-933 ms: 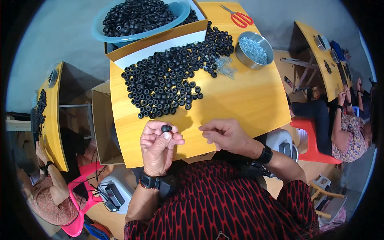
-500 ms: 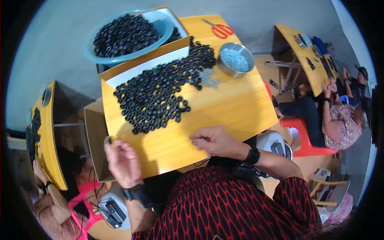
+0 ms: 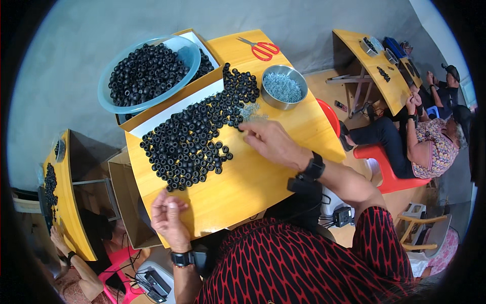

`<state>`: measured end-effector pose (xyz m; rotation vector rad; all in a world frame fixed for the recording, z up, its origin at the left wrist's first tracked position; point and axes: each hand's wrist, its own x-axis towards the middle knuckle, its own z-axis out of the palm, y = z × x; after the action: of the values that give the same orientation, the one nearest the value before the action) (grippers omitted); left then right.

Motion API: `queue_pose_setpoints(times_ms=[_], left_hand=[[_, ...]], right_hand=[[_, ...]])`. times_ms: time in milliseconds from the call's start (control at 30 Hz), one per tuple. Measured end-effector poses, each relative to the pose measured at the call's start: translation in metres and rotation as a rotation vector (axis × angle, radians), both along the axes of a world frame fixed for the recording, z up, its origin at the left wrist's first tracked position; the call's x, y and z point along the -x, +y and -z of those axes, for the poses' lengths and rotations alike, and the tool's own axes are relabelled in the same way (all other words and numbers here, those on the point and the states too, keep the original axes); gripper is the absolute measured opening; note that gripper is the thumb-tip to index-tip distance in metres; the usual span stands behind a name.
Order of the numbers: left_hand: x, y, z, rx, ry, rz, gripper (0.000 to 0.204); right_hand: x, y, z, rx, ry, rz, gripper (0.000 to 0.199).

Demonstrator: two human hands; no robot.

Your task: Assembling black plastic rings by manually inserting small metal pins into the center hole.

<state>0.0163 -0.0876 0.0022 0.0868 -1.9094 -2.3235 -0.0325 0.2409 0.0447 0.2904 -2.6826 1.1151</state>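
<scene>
My right hand [image 3: 268, 142] reaches, fingers spread, to small metal bits [image 3: 251, 112] at one o'clock of the black rings [image 3: 195, 139]; my left hand [image 3: 169, 215] pinches, contents unclear. Most rings look untouched.

- You get bright, even daylight across the scene, with no harsh glare.
- Your right hand [image 3: 271, 142] casts only a soft shadow on the yellow bench [image 3: 253, 177].
- The metal bowl [image 3: 284, 87] on the far right shows a mild sheen.
- Fisheye distortion bends the bench edges, and a black rim rings the view.
- The middle looks sharp; detail softens toward the edges.
</scene>
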Motion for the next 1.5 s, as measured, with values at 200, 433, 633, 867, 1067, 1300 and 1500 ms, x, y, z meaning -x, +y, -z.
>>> queue_pose_setpoints(times_ms=[200, 433, 633, 867, 1067, 1300, 1500], left_hand=[[-0.001, 0.006, 0.001, 0.161, -0.035, 0.034, 0.032], [-0.002, 0.007, -0.001, 0.191, -0.041, 0.018, 0.03], [-0.004, 0.008, -0.003, 0.168, -0.044, 0.022, 0.029], [0.0, 0.043, -0.029, -0.006, -0.111, 0.37, 0.029], [0.004, 0.056, -0.022, -0.404, -0.369, 0.574, 0.019], [0.008, 0.053, -0.018, -0.433, -0.505, 0.672, 0.015], [0.013, 0.059, -0.016, -0.366, -0.411, 0.671, 0.015]], right_hand=[[0.042, -0.001, -0.001, -0.329, 0.088, -0.015, 0.013], [0.048, -0.013, 0.008, -0.492, -0.082, -0.016, 0.014], [0.023, -0.02, -0.013, -0.206, 0.179, -0.127, 0.013], [-0.04, -0.07, -0.015, 0.452, -0.152, -0.237, 0.014], [-0.057, -0.083, 0.006, 0.531, -0.079, -0.308, 0.02], [-0.055, -0.064, 0.005, 0.821, -0.518, -0.374, 0.014], [-0.046, -0.049, -0.014, 0.967, -0.594, -0.09, 0.01]])
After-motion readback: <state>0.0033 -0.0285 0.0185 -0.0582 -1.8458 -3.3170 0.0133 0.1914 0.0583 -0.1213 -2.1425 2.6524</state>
